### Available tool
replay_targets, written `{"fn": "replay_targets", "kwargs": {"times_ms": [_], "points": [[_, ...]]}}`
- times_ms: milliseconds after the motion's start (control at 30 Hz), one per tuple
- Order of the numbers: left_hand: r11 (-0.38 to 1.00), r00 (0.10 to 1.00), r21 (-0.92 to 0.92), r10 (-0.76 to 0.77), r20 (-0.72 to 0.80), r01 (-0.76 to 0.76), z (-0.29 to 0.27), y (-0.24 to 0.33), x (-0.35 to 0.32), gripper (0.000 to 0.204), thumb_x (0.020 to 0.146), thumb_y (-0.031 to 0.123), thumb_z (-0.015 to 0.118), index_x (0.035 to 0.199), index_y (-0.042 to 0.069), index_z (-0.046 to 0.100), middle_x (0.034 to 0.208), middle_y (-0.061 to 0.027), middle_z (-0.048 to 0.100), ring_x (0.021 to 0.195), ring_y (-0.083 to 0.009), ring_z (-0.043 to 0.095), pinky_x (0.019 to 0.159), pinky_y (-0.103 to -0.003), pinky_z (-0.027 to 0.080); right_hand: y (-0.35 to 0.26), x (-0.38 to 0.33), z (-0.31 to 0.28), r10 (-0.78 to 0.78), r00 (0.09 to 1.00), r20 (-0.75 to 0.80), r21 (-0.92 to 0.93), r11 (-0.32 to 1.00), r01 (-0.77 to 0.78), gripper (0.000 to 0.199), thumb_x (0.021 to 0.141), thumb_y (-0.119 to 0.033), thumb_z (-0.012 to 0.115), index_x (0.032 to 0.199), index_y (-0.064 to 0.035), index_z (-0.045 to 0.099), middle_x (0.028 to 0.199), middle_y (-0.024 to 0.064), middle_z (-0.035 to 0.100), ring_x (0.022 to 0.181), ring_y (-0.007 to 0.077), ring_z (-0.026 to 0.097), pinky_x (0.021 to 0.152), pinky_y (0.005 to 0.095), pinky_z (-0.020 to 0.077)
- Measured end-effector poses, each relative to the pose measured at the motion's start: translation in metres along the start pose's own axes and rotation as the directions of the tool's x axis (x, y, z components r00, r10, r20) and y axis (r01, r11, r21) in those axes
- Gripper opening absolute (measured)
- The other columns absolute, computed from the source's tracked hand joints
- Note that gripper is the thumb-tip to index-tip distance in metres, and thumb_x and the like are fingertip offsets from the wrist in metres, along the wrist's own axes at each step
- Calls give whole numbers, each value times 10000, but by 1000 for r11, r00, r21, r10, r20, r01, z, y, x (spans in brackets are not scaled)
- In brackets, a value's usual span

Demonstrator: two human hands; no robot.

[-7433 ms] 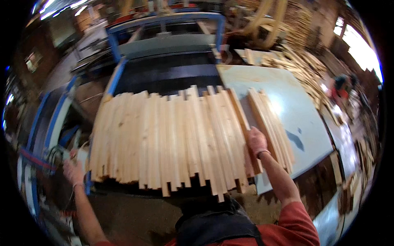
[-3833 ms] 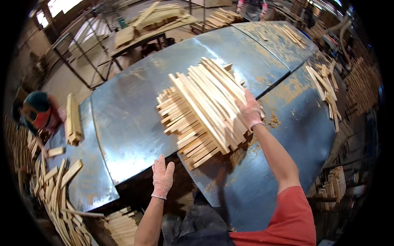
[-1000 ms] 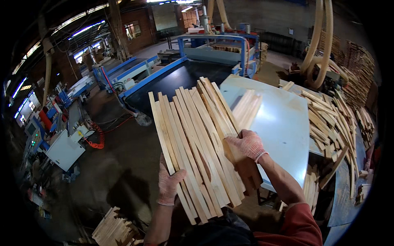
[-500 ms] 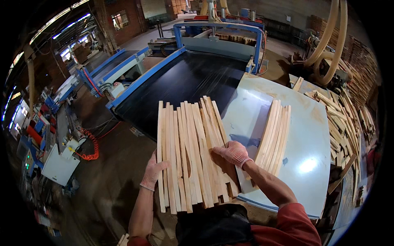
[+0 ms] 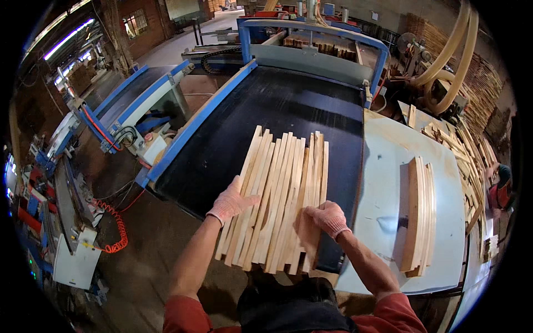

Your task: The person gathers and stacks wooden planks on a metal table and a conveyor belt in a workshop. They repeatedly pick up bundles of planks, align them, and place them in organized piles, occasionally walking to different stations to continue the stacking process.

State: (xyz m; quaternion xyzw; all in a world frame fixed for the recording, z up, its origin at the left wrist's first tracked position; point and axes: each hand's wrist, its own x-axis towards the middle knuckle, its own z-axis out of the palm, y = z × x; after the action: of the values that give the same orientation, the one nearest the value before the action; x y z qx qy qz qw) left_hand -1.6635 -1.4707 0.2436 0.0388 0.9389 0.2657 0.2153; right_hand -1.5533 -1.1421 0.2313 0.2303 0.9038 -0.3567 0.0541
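A flat bundle of pale wooden strips (image 5: 280, 194) lies side by side between my two hands, its far end over the black belt and its near end close to my body. My left hand (image 5: 232, 202), in a pinkish knit glove, grips the bundle's left edge with the thumb on top. On the opposite edge my right hand (image 5: 328, 218), gloved alike, is closed with its thumb over the strips; its other fingers are mostly hidden. The strip ends are uneven, and narrow gaps show between some. Beneath them is the black conveyor belt (image 5: 222, 144).
A blue machine frame (image 5: 311, 25) spans the belt's far end. The pale table (image 5: 377, 183) on the right bears a smaller stack of strips (image 5: 419, 216). Beyond it lies a heap of loose wood (image 5: 466, 161), with another person (image 5: 501, 188) beside it. An orange coiled hose (image 5: 119, 233) hangs at left.
Both hands have carried the bundle left off the pale table's edge and over the belt, slanting it. My view has also turned, so the table appears farther right.
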Motion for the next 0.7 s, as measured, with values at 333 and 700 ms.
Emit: {"fn": "replay_targets", "kwargs": {"times_ms": [333,700], "points": [[836,951,524,9,-308,161,-116,-146,128,1028,1106,745,359,1765,-29,205,1842,-279,189,1726,-429,114,1389,-574,38,-220,83,181,-161,941,299,433,901,16,575,954,-455,845,1107,86,728,962,132,773,815,188,729,751,360,591],[853,888,515,170,-428,85,-163,-194,151,890,1047,589,643,1630,-66,484,1707,-323,444,1601,-472,392,1352,-545,272,-201,73,219,-498,790,357,642,745,179,473,971,-394,766,1130,17,597,1061,138,676,983,234,688,866,386,558]]}}
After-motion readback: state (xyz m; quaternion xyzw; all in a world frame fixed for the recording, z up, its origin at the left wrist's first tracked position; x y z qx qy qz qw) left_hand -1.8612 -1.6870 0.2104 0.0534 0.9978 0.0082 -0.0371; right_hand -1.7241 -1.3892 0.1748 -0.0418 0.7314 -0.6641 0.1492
